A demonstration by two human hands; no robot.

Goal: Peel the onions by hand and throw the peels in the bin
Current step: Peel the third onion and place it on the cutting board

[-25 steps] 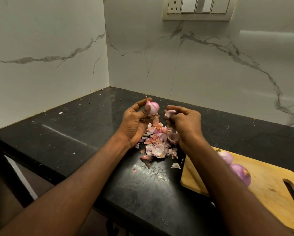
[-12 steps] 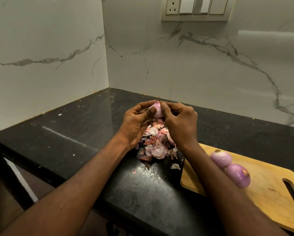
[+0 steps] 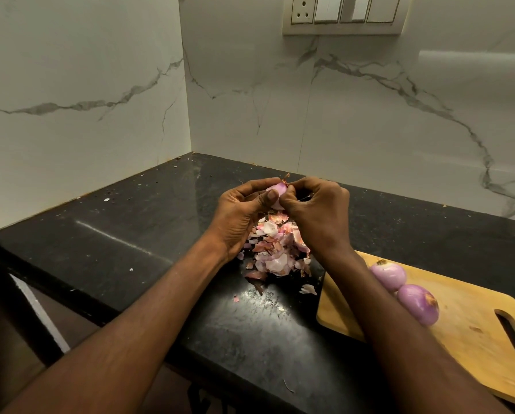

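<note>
At four o'clock, nearest, two peeled red onions lie on the wooden chopping board. Centre, a heap of peels sits on the black counter, not yet binned. Beyond, toward twelve, the left hand grips a small onion while the right hand pinches its skin.

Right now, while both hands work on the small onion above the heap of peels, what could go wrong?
1. The peel pile lies loose on the black counter, with scraps already scattered toward its front edge; more could fall to the floor.
2. The two peeled onions rest unsupported on the cutting board beside the right forearm; a bump might roll them off.
3. The left hand holds the small onion while the right hand pinches at it; it may slip.
</note>
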